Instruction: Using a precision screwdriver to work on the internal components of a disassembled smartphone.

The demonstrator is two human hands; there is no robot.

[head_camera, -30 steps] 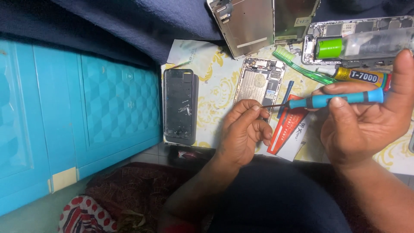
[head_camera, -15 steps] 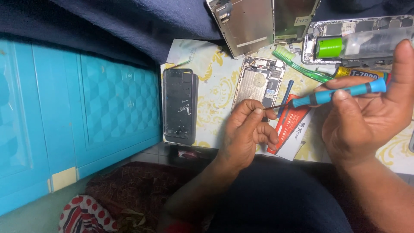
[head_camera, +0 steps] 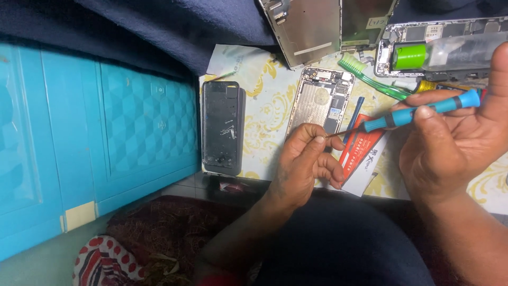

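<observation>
While the right hand [head_camera: 450,153] grips a blue-handled screwdriver [head_camera: 418,112] between thumb and fingers, the left hand [head_camera: 304,167] sits curled just below an opened phone [head_camera: 320,100], its fingertips pinched narrow as if around something tiny; whether they hold a screw I cannot tell. The screwdriver's long axis runs nearly level, tilting down toward the left, so its thin tip ends right at the left fingertips, at the phone's lower edge. The phone lies lengthwise away from the person, just above the left hand and up and to the left of the right hand, so the left hand is the nearer one. A red card [head_camera: 360,148] lies between the hands, partly under them. Well to the left on the patterned table [head_camera: 264,106] lies a black phone shell [head_camera: 222,127]. Farther back are a green toothbrush [head_camera: 370,77], a metal screen plate [head_camera: 307,26] and a clear bottle with a green cap [head_camera: 439,53].
</observation>
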